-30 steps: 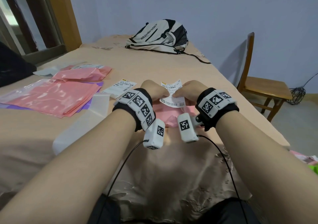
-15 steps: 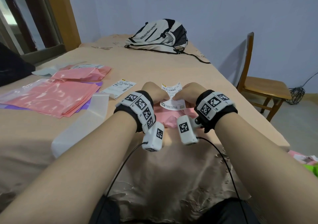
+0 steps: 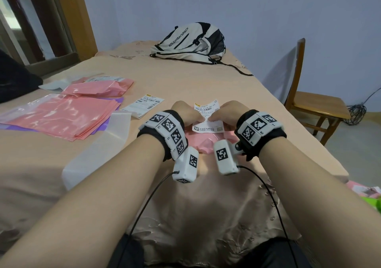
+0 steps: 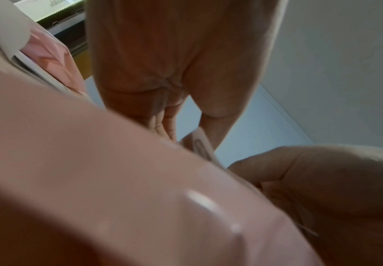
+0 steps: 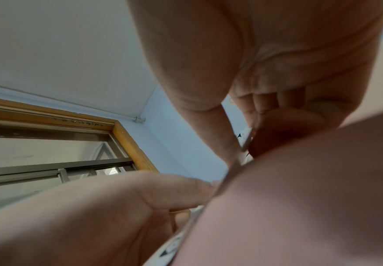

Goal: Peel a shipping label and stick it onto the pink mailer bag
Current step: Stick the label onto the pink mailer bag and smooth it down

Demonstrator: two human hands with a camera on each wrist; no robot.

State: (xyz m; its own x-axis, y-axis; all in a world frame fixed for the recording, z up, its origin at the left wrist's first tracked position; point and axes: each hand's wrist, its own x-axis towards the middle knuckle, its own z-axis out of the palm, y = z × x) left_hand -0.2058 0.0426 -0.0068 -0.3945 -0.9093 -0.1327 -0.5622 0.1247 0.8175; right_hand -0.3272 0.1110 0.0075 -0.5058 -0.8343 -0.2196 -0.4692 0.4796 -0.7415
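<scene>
— Shipping label (image 3: 206, 117) first: from the head view we pinch it between both hands, left hand (image 3: 184, 113) and right hand (image 3: 229, 112) close together, just above the pink mailer bag (image 3: 203, 142) on the near middle of the bed (image 3: 185, 82).

— Agreed. Spare mailers (image 3: 61, 119) lie far left.

— From the left wrist, our thumb and fingers (image 4: 163, 126) close on the label's thin edge (image 4: 203, 144), with the bag blurred beneath.

— From the right wrist, the right fingers (image 5: 254, 104) grasp the sheet edge-on (image 5: 246, 142) too.

— We judge the peel barely begun, so let's separate one corner slowly, keep the sticky face off our fingers, and hold it flat above the bag.
</scene>
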